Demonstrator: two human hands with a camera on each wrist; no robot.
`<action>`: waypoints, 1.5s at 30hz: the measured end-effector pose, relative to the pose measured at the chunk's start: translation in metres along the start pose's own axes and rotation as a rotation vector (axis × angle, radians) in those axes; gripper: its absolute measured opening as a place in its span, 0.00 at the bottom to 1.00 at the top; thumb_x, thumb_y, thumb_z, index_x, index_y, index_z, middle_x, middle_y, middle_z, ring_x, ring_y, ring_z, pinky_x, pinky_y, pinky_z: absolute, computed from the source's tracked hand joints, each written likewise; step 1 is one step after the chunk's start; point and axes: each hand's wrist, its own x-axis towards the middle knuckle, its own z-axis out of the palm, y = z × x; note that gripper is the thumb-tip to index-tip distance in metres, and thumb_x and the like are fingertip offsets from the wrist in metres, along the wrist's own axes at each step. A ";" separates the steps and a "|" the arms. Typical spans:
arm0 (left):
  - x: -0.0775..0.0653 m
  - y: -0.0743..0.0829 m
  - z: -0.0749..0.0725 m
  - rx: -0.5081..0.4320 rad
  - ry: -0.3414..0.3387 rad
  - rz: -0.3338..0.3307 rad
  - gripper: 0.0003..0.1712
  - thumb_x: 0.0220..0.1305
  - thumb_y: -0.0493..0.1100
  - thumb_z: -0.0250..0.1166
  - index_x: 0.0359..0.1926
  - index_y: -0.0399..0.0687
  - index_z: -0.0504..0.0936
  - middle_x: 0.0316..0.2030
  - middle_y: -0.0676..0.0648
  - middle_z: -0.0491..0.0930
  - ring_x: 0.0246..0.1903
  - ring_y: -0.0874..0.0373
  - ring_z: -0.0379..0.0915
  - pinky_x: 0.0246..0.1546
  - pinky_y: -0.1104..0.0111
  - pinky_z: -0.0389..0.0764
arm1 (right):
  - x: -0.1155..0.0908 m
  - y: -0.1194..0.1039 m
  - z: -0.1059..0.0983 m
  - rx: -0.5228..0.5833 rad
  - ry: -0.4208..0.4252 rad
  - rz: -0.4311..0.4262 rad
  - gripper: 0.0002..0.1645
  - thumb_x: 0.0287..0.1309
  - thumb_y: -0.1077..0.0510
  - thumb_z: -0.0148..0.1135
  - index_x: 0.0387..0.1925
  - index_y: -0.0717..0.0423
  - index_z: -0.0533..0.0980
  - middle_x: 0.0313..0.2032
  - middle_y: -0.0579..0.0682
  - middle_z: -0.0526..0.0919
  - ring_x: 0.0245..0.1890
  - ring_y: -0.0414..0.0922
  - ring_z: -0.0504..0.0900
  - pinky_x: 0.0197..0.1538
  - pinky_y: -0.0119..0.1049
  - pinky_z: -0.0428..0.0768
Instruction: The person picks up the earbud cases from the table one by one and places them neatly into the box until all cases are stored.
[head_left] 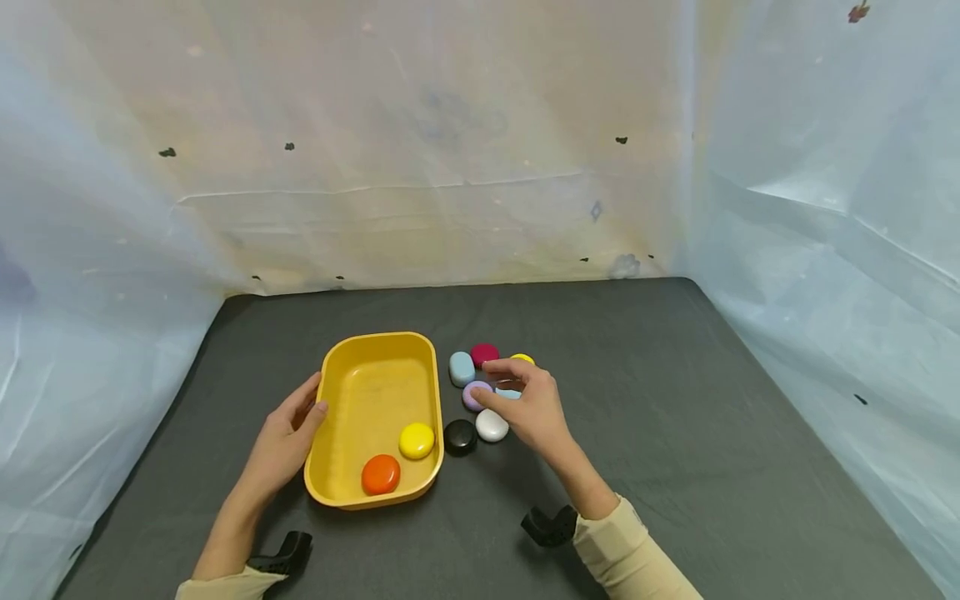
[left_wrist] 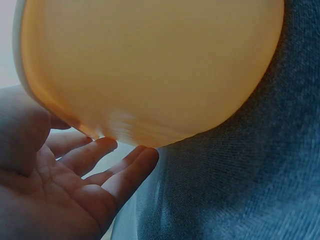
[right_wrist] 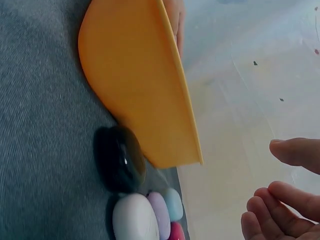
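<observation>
A yellow tray (head_left: 382, 400) stands on the dark cloth, holding an orange rounded stone-like piece (head_left: 380, 474) and a yellow one (head_left: 416, 440). My left hand (head_left: 281, 437) grips the tray's left rim, its thumb at the edge and its fingers against the outer wall. Over the loose pieces hovers my right hand (head_left: 528, 404), with thumb and fingers apart and nothing between them. Below or around it lie a lilac piece (head_left: 475, 395), a white piece (head_left: 492, 426), a black piece (head_left: 460, 437), a pale blue piece (head_left: 461, 369) and a crimson piece (head_left: 484, 354).
Partly behind my right hand are another yellow piece (head_left: 522, 358) and a second pale blue piece (head_left: 508, 393). The black piece sits close against the tray's right side. Dark grey cloth (head_left: 675, 433) covers the table, with plastic sheeting (head_left: 450, 167) hanging around it.
</observation>
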 end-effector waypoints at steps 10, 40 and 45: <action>-0.005 0.002 -0.011 0.026 0.027 0.016 0.35 0.78 0.51 0.50 0.78 0.46 0.50 0.71 0.36 0.59 0.64 0.39 0.63 0.47 0.86 0.67 | -0.001 -0.035 -0.014 -0.026 0.032 0.073 0.17 0.52 0.69 0.72 0.46 0.69 0.81 0.43 0.58 0.84 0.45 0.55 0.81 0.54 0.52 0.77; -0.008 0.003 -0.010 0.041 0.025 -0.004 0.35 0.78 0.50 0.49 0.77 0.43 0.50 0.70 0.36 0.60 0.64 0.39 0.63 0.55 0.66 0.73 | 0.021 0.062 -0.033 -0.091 0.129 0.371 0.28 0.51 0.59 0.76 0.54 0.62 0.79 0.49 0.58 0.82 0.45 0.50 0.79 0.49 0.44 0.79; -0.008 0.004 -0.010 0.022 0.025 0.004 0.35 0.78 0.50 0.49 0.77 0.44 0.50 0.70 0.36 0.60 0.64 0.39 0.64 0.49 0.84 0.68 | 0.025 0.062 -0.034 -0.078 0.100 0.382 0.29 0.51 0.60 0.75 0.56 0.62 0.77 0.51 0.59 0.81 0.47 0.51 0.78 0.50 0.44 0.79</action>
